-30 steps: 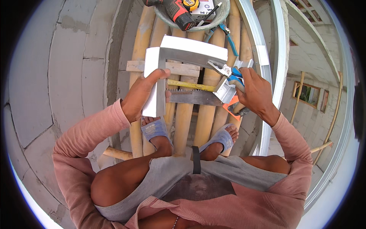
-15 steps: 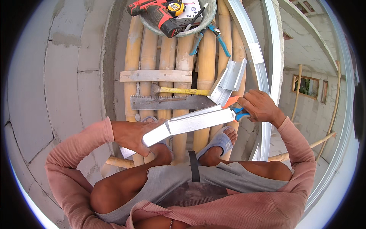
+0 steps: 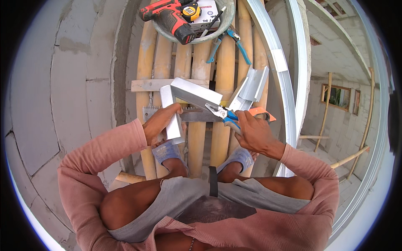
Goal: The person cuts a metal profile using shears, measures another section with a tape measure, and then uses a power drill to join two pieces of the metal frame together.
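My left hand (image 3: 161, 122) grips the short leg of a bent metal channel (image 3: 197, 93), pale silver and folded at a sharp angle. The long leg slants away from the fold toward the right. In my right hand (image 3: 257, 134) is a pair of blue-handled pliers (image 3: 218, 111), its jaws parted just below the channel's free end; whether they touch it I cannot tell. Beneath these lies a handsaw (image 3: 205, 116) with an orange handle, partly covered by my right hand. Only a bit of a hammer's yellow handle (image 3: 224, 103) shows behind the channel.
I squat on a bamboo platform (image 3: 226, 75). Metal offcuts (image 3: 252, 85) lie at right, beyond the saw. Teal-handled snips (image 3: 239, 42) rest by a basin (image 3: 201, 40) holding a red cordless drill (image 3: 176, 25), tape measure and marker. Long metal channels (image 3: 289, 88) run along the right; a block wall (image 3: 71, 92) stands left.
The bent channel has been turned, its fold now pointing up and away. The pliers have come off its right end and moved left, jaws parted. Both hands have drawn closer together.
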A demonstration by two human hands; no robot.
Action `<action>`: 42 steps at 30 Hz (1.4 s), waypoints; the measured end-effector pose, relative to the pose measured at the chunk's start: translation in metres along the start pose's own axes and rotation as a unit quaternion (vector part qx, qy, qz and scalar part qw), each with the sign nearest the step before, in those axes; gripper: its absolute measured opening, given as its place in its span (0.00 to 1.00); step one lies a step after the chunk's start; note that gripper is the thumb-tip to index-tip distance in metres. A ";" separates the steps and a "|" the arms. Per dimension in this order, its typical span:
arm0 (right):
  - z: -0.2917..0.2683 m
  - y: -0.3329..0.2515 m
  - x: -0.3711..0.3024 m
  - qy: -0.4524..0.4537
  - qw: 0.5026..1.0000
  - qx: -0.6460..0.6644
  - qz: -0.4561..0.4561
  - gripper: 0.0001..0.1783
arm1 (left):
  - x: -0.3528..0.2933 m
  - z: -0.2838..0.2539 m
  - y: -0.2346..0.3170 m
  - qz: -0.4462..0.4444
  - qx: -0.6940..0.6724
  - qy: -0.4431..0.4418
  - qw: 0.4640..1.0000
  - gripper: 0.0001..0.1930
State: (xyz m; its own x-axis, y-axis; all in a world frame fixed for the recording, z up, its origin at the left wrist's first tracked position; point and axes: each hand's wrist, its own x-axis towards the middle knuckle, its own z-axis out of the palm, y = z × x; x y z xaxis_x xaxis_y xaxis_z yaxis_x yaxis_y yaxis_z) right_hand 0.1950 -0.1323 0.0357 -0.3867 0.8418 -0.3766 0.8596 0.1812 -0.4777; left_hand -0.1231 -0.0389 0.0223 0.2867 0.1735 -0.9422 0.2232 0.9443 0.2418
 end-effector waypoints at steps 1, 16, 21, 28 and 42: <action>-0.015 0.031 -0.001 0.029 0.998 -0.038 -0.050 0.30 | -0.010 -0.023 0.004 0.004 0.125 -0.072 0.990 0.31; 0.019 -0.053 0.008 -0.063 0.992 0.070 0.088 0.27 | 0.007 0.072 0.026 0.085 -0.139 0.204 0.965 0.37; -0.006 0.022 -0.001 0.014 1.000 -0.006 0.013 0.28 | 0.009 0.001 0.017 0.037 0.046 -0.060 0.996 0.39; -0.041 0.092 -0.007 0.011 0.987 -0.106 -0.124 0.32 | -0.037 -0.035 0.019 -0.025 0.309 -0.282 0.908 0.49; -0.034 0.072 -0.009 0.033 0.998 -0.039 -0.043 0.41 | -0.017 -0.044 0.048 -0.025 0.212 -0.169 0.962 0.53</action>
State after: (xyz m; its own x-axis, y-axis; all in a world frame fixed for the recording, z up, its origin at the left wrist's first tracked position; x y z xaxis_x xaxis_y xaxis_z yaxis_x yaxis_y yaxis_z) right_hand 0.2719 -0.1092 0.0314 -0.4398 0.8528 -0.2817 0.8482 0.2913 -0.4424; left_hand -0.1581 0.0158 0.0398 0.5364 -0.0379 -0.8431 0.5841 0.7377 0.3385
